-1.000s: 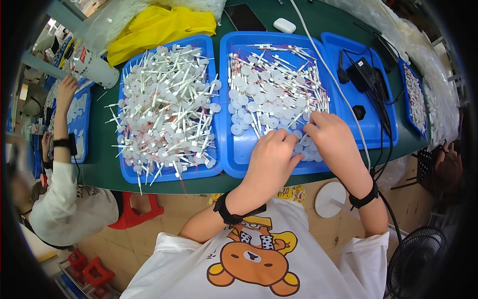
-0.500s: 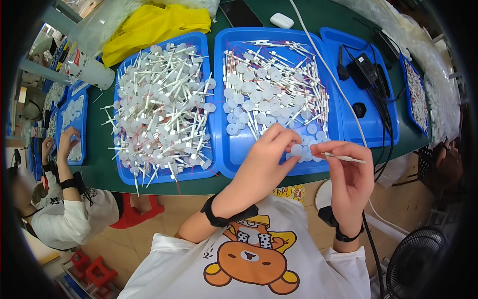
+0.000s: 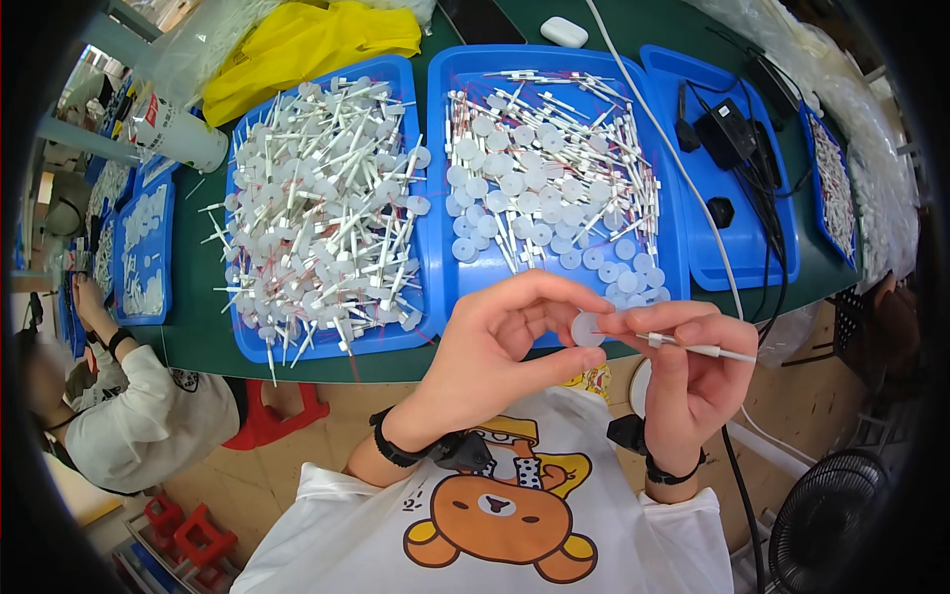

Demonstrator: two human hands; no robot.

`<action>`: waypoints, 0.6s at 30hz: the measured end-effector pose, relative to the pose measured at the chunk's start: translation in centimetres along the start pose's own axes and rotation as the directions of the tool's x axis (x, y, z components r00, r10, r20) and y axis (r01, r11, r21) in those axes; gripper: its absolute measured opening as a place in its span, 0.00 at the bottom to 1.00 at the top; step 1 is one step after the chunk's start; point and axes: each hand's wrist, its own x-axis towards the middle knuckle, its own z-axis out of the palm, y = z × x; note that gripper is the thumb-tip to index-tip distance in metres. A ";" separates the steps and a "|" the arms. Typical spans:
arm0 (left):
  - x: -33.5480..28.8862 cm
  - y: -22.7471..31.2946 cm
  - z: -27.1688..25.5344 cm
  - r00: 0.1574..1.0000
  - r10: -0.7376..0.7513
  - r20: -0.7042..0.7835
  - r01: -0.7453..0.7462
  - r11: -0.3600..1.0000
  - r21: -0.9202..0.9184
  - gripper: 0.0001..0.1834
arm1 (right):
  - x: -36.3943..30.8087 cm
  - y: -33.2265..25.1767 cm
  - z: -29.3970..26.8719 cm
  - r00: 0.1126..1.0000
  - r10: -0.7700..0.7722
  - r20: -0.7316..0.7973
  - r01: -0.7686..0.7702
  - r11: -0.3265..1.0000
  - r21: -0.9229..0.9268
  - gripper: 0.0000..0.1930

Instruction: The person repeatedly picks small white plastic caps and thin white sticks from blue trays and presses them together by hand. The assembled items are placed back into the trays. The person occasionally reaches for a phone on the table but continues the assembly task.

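Observation:
Just in front of the middle blue tray (image 3: 450,282), my two hands meet fingertip to fingertip. My left hand (image 3: 480,346) pinches a translucent round disc (image 3: 587,331) by its edge, between thumb and forefinger. A thin white stick-like piece (image 3: 727,352) with a wider collar is gripped in my right hand (image 3: 698,391), its tapered end pointing right. The stick's inner end lies close to the disc; my right fingertips partly hide whether they touch. Loose discs (image 3: 623,282) and more white sticks (image 3: 633,163) fill much of that tray.
To the left, a blue tray (image 3: 421,342) is heaped with sticks joined to discs. Another blue tray (image 3: 712,267) at right holds a black adapter (image 3: 727,134) and cables. A white cable (image 3: 683,178) crosses the table. A co-worker (image 3: 148,416) sits at far left.
Both my hands have drawn back from the tray toward me. The disc is now lifted clear in my left fingers, beside the stick. The co-worker's hands have shifted left.

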 end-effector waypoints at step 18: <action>-0.2 0.0 -0.6 0.998 0.057 0.022 -0.057 0.998 -0.011 0.24 | 1.1 -1.6 -1.2 0.975 -0.008 0.222 0.103 0.902 -0.419 0.15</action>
